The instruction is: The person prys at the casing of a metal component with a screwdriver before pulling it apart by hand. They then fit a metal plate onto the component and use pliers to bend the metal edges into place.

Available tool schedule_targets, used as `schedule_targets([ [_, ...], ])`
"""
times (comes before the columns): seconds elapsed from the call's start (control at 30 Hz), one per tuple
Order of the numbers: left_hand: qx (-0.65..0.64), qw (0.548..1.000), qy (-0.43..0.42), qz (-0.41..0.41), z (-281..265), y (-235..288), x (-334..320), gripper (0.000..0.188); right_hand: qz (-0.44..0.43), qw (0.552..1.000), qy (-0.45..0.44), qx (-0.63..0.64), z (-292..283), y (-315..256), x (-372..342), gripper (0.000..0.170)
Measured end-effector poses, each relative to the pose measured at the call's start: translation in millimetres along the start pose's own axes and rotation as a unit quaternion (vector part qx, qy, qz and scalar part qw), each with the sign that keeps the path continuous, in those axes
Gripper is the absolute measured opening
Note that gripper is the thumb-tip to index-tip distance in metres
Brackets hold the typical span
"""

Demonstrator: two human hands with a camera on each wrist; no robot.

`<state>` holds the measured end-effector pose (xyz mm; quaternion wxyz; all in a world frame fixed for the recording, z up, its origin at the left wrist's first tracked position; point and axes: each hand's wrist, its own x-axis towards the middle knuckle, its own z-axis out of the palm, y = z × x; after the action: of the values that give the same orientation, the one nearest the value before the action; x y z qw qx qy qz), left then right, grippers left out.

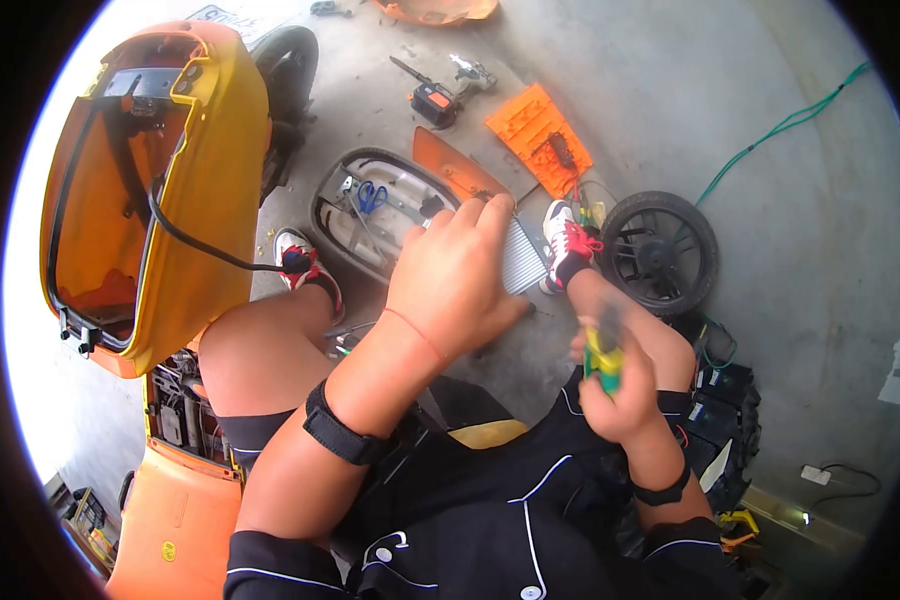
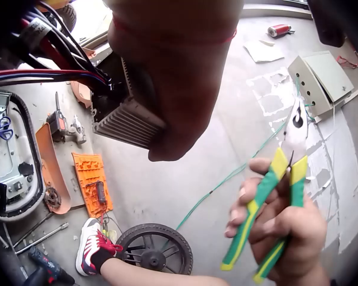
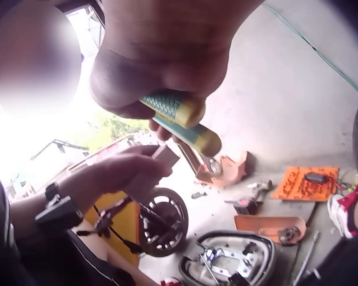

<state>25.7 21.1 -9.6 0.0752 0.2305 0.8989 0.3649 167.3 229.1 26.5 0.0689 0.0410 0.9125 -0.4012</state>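
Observation:
My left hand (image 1: 455, 265) grips a silver finned metal box (image 1: 523, 260). In the left wrist view the fins of that box (image 2: 128, 122) face down, and a bundle of red, blue and black wires (image 2: 48, 74) runs out of its end. To the right, my right hand (image 1: 618, 400) holds long-nose pliers (image 2: 294, 134) with green and yellow handles, raised apart from the box. Their handles stand spread in the left wrist view, fingers curled about them. The right wrist view shows the handle ends (image 3: 194, 128) below the right hand (image 3: 161, 71).
On the floor lie an oval frame (image 1: 330, 225) holding blue-handled scissors (image 1: 371, 197), an orange panel (image 1: 540, 135), a cordless tool (image 1: 434, 103) and a black wheel (image 1: 660, 252). A yellow-orange vehicle shell (image 1: 210, 190) stands at the left. A green cord (image 1: 770, 130) crosses the floor.

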Motion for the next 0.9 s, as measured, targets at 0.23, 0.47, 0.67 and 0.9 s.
schedule_targets([
  [0.23,-0.017,1.000,0.018,-0.005,-2,-7,3,0.077,0.239,0.970,-0.036,0.027,2,28,-12,0.048],
  [0.47,-0.028,0.999,0.019,0.012,-2,-2,3,0.077,-0.001,0.993,0.076,0.093,2,-9,-12,0.056],
  [0.67,-0.006,0.999,0.022,0.027,-3,-5,3,0.078,0.098,0.993,-0.043,-0.046,7,21,3,0.047],
  [0.9,-0.138,0.988,0.031,0.066,-2,-7,5,0.077,0.232,0.956,-0.046,0.172,1,23,-12,0.042],
])
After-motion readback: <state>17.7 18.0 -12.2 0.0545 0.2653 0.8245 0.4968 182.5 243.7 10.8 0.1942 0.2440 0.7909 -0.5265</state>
